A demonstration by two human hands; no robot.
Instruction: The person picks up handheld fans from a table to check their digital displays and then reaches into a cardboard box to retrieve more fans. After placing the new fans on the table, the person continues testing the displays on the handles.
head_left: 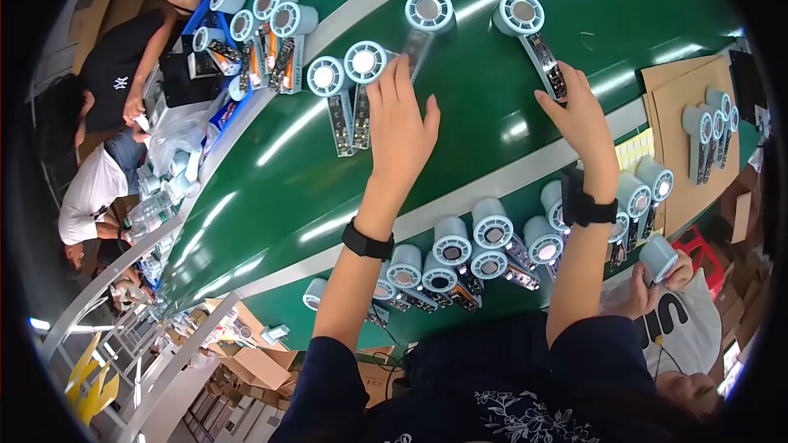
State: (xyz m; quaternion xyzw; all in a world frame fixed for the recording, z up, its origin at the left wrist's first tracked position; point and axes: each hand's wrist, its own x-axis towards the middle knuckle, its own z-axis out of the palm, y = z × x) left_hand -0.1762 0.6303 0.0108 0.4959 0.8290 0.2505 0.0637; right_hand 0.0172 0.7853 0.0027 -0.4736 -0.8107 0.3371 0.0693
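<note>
My left hand (400,127) lies over the green belt, fingers stretched out and thumb apart. Its fingertips are beside the blurred handle of a light-blue handheld fan (428,12); whether they touch it I cannot tell. Left of this hand lie two more fans (326,75) (366,61), their handles uncovered to show circuit boards. My right hand (584,111) pinches the handle end of another handheld fan (520,15) between thumb and fingers. That fan's round head points away from me, and a circuit board shows along its handle.
Several fans (451,242) stand along the near ledge below my forearms. More fans fill a blue tray (215,20) across the belt (271,189), near another person's hands. Cardboard (694,131) with fans lies at right. A person nearby holds a fan part (658,258).
</note>
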